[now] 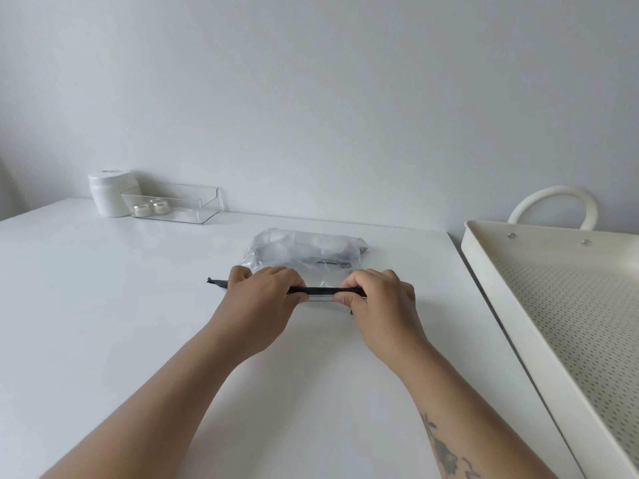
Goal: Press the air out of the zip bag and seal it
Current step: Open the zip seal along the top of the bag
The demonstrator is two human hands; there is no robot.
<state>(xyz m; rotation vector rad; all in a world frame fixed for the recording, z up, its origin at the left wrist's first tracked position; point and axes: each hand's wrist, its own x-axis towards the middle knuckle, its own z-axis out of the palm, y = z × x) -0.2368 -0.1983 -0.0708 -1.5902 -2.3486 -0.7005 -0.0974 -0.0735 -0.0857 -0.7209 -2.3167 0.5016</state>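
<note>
A clear zip bag with white and dark contents lies on the white table, its black zip strip along the near edge. My left hand pinches the strip left of its middle; the strip's left end sticks out past that hand. My right hand pinches the strip at its right end. Both hands hold the bag's near edge slightly raised off the table. The fingertips hide parts of the strip, so I cannot tell how much of it is closed.
A white jar and a clear plastic box holding two small round items stand at the back left by the wall. A cream perforated tray with a looped handle sits off the table's right edge.
</note>
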